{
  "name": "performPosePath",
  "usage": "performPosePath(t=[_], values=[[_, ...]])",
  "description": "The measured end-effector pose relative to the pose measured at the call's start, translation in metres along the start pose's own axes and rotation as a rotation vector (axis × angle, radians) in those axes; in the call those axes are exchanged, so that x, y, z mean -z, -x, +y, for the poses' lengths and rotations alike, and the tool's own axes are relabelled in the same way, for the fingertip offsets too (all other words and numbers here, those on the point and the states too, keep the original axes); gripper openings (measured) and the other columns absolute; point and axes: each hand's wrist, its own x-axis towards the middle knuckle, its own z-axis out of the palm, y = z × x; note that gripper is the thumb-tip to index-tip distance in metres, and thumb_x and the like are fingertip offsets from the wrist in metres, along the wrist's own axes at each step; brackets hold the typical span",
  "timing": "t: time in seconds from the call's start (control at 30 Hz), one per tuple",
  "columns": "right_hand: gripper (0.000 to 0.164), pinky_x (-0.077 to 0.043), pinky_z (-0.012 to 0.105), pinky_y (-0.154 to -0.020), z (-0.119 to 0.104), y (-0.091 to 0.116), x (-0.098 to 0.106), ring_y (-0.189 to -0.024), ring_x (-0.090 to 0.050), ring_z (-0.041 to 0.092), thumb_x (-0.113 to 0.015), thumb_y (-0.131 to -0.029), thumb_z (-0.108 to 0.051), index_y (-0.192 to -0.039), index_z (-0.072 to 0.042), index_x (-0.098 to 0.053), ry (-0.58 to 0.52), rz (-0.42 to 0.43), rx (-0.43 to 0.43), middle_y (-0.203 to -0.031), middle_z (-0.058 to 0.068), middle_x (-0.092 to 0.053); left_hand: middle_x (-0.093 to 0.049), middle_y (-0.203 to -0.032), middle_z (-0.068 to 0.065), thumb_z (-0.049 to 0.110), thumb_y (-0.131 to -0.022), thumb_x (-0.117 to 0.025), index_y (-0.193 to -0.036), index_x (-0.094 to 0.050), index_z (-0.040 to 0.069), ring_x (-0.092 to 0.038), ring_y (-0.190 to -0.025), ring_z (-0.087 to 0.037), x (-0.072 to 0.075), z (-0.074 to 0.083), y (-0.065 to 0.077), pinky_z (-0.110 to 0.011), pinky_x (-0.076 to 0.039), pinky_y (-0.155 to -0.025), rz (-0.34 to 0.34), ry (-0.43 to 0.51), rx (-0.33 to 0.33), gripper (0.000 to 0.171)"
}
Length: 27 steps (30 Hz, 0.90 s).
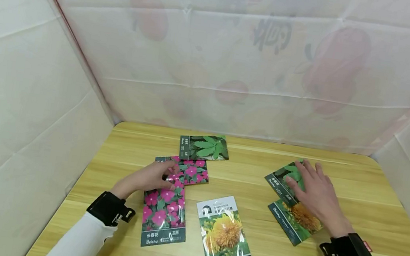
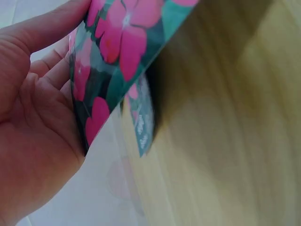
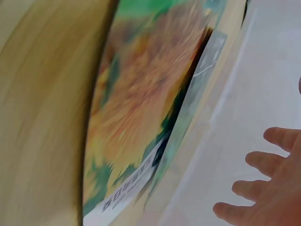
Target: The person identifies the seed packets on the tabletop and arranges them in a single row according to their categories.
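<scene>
1. Step in hand, our read: laying out or sorting flower-seed packets on the wooden table; left hand doing the handling.
2. Left hand: narrow grip, thumb on one side of the near pink-flower packet and fingers behind it. We see it pinched near its upper end, tilted in the left wrist view.
3. That packet: table's left part, label end toward the person. In the head view its upper end overlaps the back pink-flower packet; we can't tell whether they touch.
4. Left leaf packet: just behind the back pink one, lying crosswise, edges meeting.
5. Right hand: wide, fingers spread, nothing gripped. It's over the right leaf packet; contact, can't tell.
6. Right orange-flower packet: just below that leaf packet, meeting it at one end, both slanted.
7. Middle yellow-flower packet: on the near part of the table, between the two groups, no hand on it.
8. Next move, our judgement: left calls for settling the pink packet flat without dragging the one behind, then releasing. Right needs either a light press or a clean lift-away; a brush could skew the leaf packet.
</scene>
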Motion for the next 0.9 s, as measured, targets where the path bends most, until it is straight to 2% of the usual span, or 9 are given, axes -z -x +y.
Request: performPosePath(t=[0.07,0.23,0.33,0.5,0.73,0.9], values=[[0.073,-0.012,0.074,-0.118,-0.004,-0.001,0.0,-0.153,-0.007,0.054,-0.049,-0.109,-0.05,-0.163,-0.005,-0.029,-0.007,-0.01,-0.001,-0.165,0.03,-0.023,-0.068,-0.126,-0.012,0.018,-0.093,-0.081,-0.118,-0.059,0.012,-0.062,-0.125,-0.038,0.003,0.003,-0.001,-0.05,-0.056,-0.1,-0.003,0.006,-0.011,0.034],[0.072,-0.013,0.068,-0.122,-0.019,-0.004,-0.005,-0.153,-0.012,0.052,-0.05,-0.109,-0.05,-0.16,-0.002,-0.035,-0.027,-0.01,0.032,-0.164,0.03,-0.026,-0.07,-0.122,-0.01,0.017,-0.094,-0.08,-0.113,-0.058,0.014,-0.065,-0.12,-0.035,0.012,0.014,-0.008,-0.045,-0.057,-0.091,-0.011,0.01,-0.043,0.03],[0.068,-0.012,0.063,-0.125,-0.032,-0.005,-0.01,-0.153,-0.016,0.05,-0.05,-0.11,-0.046,-0.158,0.0,-0.038,-0.05,0.007,0.076,-0.163,0.029,-0.029,-0.069,-0.123,-0.01,0.017,-0.094,-0.079,-0.114,-0.057,0.013,-0.064,-0.123,-0.036,0.017,0.024,-0.015,-0.042,-0.056,-0.089,-0.016,0.007,-0.059,0.03],[0.061,-0.019,0.059,-0.125,-0.059,-0.007,-0.02,-0.151,-0.026,0.049,-0.051,-0.11,-0.04,-0.153,0.002,-0.045,-0.077,0.048,0.153,-0.158,0.028,-0.039,-0.068,-0.126,-0.011,0.018,-0.095,-0.078,-0.115,-0.056,0.013,-0.064,-0.122,-0.035,0.021,0.038,-0.026,-0.038,-0.053,-0.084,-0.022,0.001,-0.08,0.03],[0.054,-0.041,0.061,-0.112,-0.096,-0.016,-0.037,-0.136,-0.051,0.043,-0.054,-0.109,-0.038,-0.148,0.0,-0.053,-0.152,0.051,0.185,-0.146,0.022,-0.056,-0.069,-0.128,-0.014,0.02,-0.096,-0.078,-0.116,-0.057,0.015,-0.067,-0.116,-0.029,0.018,0.053,-0.039,-0.038,-0.056,-0.085,-0.023,0.012,-0.096,0.029],[0.046,-0.058,0.051,-0.095,-0.123,-0.027,-0.046,-0.114,-0.068,0.032,-0.059,-0.108,-0.031,-0.141,0.0,-0.061,-0.278,0.019,0.202,-0.127,0.016,-0.069,-0.068,-0.129,-0.01,0.021,-0.096,-0.078,-0.117,-0.057,0.016,-0.065,-0.122,-0.029,0.016,0.062,-0.048,-0.04,-0.055,-0.09,-0.022,-0.016,-0.119,0.03]])
